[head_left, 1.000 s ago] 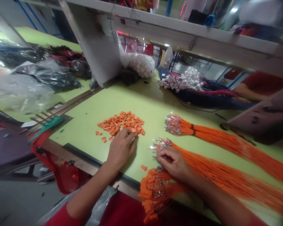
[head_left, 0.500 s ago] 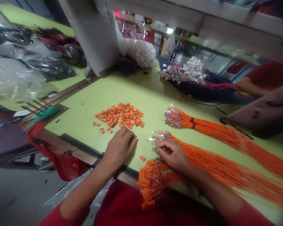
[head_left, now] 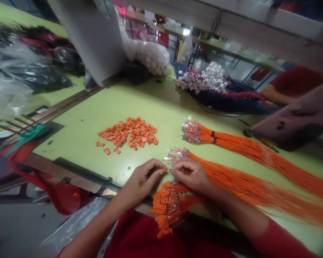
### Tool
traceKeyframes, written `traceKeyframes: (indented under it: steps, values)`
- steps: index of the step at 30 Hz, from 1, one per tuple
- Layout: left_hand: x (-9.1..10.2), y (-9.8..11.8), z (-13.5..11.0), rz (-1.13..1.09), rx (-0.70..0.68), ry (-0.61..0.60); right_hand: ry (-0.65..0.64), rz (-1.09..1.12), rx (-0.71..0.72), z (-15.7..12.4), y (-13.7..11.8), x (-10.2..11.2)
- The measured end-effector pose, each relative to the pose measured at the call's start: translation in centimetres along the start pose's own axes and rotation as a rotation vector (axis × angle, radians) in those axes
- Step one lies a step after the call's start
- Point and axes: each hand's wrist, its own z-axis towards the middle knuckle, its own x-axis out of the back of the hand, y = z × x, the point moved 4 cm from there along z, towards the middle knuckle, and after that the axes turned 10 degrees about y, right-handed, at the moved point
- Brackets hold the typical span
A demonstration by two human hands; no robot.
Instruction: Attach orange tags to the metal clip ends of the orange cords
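Orange plastic tag [head_left: 164, 169], a small rectangular piece, held at the fingertips of the left hand [head_left: 142, 181]: thumb and forefinger are closed on it, the other fingers curled beneath. The right hand [head_left: 190, 175] is also curled, its fingertips pinching the metal-tipped ends of a bundle of orange wires [head_left: 231, 175] just beside the tag, the two hands almost touching. The fingers appear to hold only a few wires, though the view there is too crowded to be sure. Below the hands, a bunch of wire ends [head_left: 167, 206] already carries orange tags and lies at the bench edge. The wire ends fanned out just above the right hand show bare metal tips, with no tags visible. A second bundle of wires [head_left: 197, 131], bound with a dark tie [head_left: 213, 137], also has bare tips. To the left, a loose pile of orange tags [head_left: 127, 132] lies on the green bench [head_left: 161, 104], with a few strays apart from it. Farther off, a heap of white connectors [head_left: 201, 78] rests on dark blue wires [head_left: 231, 102], near a co-worker's forearm [head_left: 271, 96].
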Motion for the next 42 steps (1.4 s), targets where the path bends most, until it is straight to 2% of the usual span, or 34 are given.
traceKeyframes:
  steps: [7, 11, 16, 19, 21, 26, 28, 30, 35, 42]
  values:
    - [-0.6, -0.2, -0.4, -0.187, 0.054, -0.041, -0.003, 0.012, -0.031, -0.1, 0.1, 0.0]
    - [-0.8, -0.5, -0.5, -0.204, 0.032, -0.036, -0.032, -0.024, 0.022, -0.1, 0.0, 0.0]
    - [-0.7, 0.1, -0.6, -0.071, -0.16, 0.081, -0.021, -0.122, 0.19, -0.2, -0.2, -0.1]
    - [-0.6, 0.6, -0.6, -0.04, -0.265, 0.124, -0.053, -0.136, 0.214, -0.2, -0.3, -0.2]
    - [-0.5, 0.4, -0.5, -0.08, -0.24, 0.124, -0.063, -0.122, 0.213, -0.1, -0.4, -0.2]
    - [-0.6, -0.8, -0.5, -0.233, -0.027, 0.063, -0.086, -0.111, 0.219, -0.1, -0.4, -0.1]
    - [-0.7, -1.0, -0.6, -0.276, 0.014, 0.065, -0.101, -0.114, 0.195, -0.1, -0.4, -0.1]
    - [-0.8, -0.6, -0.5, -0.263, -0.032, 0.113, -0.086, -0.121, 0.197, -0.1, -0.4, -0.1]
    - [-1.0, 0.8, -0.8, -0.078, -0.267, 0.205, -0.06, -0.149, 0.24, -0.3, -0.8, -0.3]
    - [-1.3, 1.1, -1.0, -0.025, -0.277, 0.24, -0.082, -0.247, 0.254, -0.5, -0.5, -0.1]
